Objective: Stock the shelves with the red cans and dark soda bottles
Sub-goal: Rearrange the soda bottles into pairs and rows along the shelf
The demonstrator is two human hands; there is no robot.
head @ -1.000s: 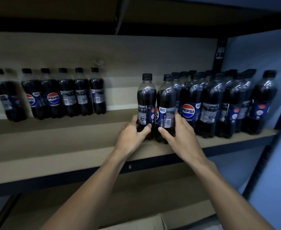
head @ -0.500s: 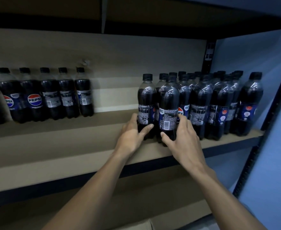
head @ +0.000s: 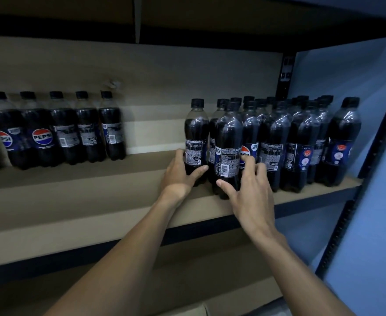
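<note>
Two dark soda bottles stand on the wooden shelf (head: 96, 201) in front of me. My left hand (head: 180, 174) grips the low part of the left bottle (head: 196, 133), with the thumb wrapped across its front. Beside it, the right bottle (head: 228, 142) stands against a packed group of dark bottles (head: 301, 142). My right hand (head: 250, 190) holds this bottle low, thumb across the base and index fingertip on its right side. A row of dark bottles (head: 57, 133) lines the back at the left. No red cans are in view.
Bare shelf board lies between the left row and the two bottles. A dark upright post (head: 285, 74) and a blue wall (head: 369, 201) close off the right end. An upper shelf (head: 187, 26) hangs overhead, and a lower shelf (head: 187, 281) shows under my arms.
Both hands moved the two bottles back and right, so the right one now stands against the packed group. My view has swung to the right.
</note>
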